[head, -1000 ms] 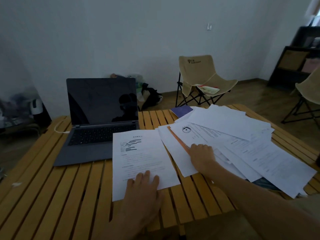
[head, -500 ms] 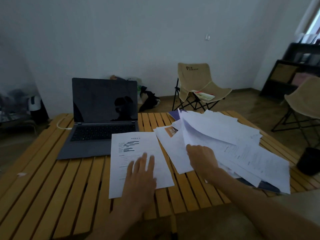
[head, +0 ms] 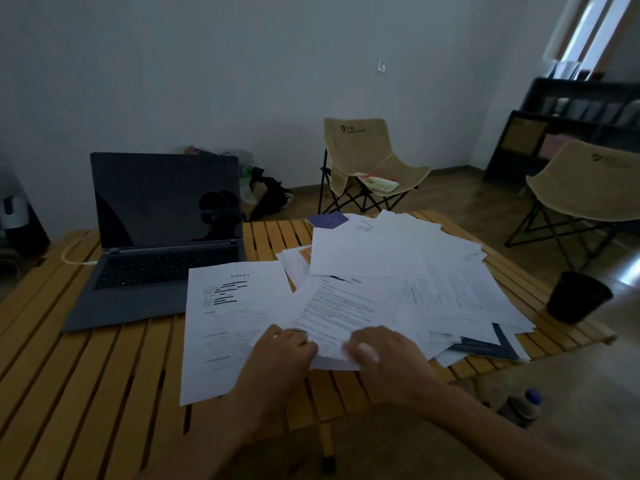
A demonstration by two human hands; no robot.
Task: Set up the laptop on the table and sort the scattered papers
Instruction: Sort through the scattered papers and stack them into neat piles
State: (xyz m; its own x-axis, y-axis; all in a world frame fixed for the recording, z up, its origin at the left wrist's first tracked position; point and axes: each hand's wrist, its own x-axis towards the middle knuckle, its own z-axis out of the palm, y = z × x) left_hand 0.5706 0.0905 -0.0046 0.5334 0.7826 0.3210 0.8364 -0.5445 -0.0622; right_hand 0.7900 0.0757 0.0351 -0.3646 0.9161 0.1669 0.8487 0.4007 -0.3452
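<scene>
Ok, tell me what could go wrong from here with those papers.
1. The paper pile fans out to the table's right edge; pulling the gripped sheet could drag others off.
2. Both the left hand and right hand pinch one sheet; opposing tugs might tear it.

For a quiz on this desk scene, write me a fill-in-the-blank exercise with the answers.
1. The laptop on the table is open and its screen is ____.
2. Both the left hand and the right hand grip the same ____ of paper.
3. The black cup stands to the ____ of the paper pile.

Missing words: dark; sheet; right
</scene>
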